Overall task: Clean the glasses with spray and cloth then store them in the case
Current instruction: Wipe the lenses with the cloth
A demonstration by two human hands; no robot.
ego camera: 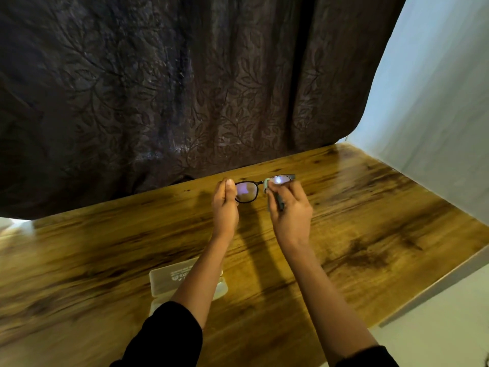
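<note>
Black-framed glasses (246,192) are held up above the wooden table (370,234), lenses facing me. My left hand (225,205) pinches the frame's left edge. My right hand (289,210) presses a pale grey-green cloth (266,184) around the right lens, so that lens is mostly covered by fingers and cloth. A dark temple arm pokes out between the fingers of that hand. An open translucent white glasses case (169,278) lies on the table near me, partly hidden under my left forearm. No spray bottle is in view.
A dark brown leaf-patterned curtain (185,88) hangs behind the table's far edge. A pale wall (436,115) borders the right side. The table's right edge (434,284) runs diagonally, with a light floor beyond it.
</note>
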